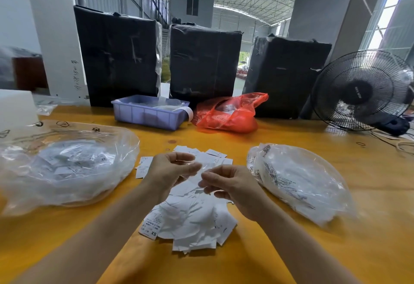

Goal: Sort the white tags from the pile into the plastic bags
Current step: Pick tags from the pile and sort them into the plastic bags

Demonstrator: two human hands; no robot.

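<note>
Yellow table point(224, 265) edge below tags point(190, 223).

White tags point(190, 221), black print. Clear bags point(67, 167), one with dark lettering. Yellow-orange surface point(280, 250). Lavender bin point(147, 115). Red-orange sack point(228, 113). Black-wrapped boxes point(116, 57); black fan point(360, 91).
</note>
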